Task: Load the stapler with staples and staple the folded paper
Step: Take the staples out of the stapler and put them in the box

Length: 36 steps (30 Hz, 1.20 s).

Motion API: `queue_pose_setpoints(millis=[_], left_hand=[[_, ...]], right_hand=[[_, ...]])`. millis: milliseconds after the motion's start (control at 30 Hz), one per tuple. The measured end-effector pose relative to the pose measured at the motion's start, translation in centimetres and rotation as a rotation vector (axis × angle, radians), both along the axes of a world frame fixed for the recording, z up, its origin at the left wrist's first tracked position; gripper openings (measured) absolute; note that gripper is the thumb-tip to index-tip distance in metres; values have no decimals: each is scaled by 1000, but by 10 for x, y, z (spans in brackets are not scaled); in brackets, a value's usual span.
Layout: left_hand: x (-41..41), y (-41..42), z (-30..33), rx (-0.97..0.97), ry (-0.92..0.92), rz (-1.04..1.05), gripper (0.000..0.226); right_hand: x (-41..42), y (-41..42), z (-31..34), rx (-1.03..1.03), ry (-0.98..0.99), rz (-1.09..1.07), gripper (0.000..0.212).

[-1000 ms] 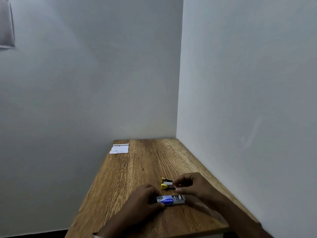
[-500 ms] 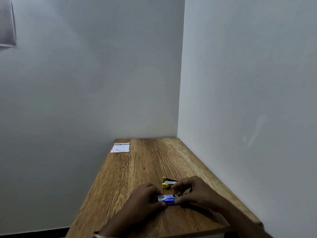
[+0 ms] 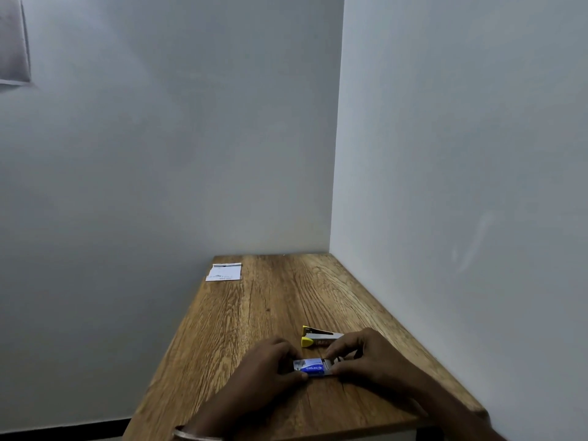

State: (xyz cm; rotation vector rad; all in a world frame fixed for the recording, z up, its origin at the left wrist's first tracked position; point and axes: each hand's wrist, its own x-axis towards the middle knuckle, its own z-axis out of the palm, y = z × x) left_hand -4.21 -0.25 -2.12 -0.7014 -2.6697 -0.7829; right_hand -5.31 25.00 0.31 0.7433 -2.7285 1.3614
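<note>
A small blue and white staple box (image 3: 310, 367) lies on the wooden table (image 3: 273, 313) near the front edge. My left hand (image 3: 270, 364) grips its left end. My right hand (image 3: 366, 358) pinches the box's right end, where the inner tray shows a little. Just behind the box lies a small yellow and silver stapler (image 3: 318, 337), its right end hidden by my right fingers. The folded white paper (image 3: 224, 272) lies flat at the table's far left corner.
The table stands in a corner, with a white wall along its right side and another behind it. Its left edge drops off to the floor. A metal bangle (image 3: 194, 436) sits on my left wrist.
My right hand moved down from the stapler to the right end of the staple box. The box's inner tray, pulled out a second ago, now sticks out much less. My left hand stayed on the box.
</note>
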Motion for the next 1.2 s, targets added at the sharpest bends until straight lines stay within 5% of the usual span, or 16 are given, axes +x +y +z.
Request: queue_pose_setpoints(millis=[267,567,1200], left_hand=[[0,-1,1,13,-14,-13,32],[1,0,1,11,-24,-5,30],[1,4,3,6,-2,-4,28]], right_hand=[[0,0,1,66,36,10,14],[4,13,-6,5,21,-63,38],[-4,19,-11,37,65,-28,18]])
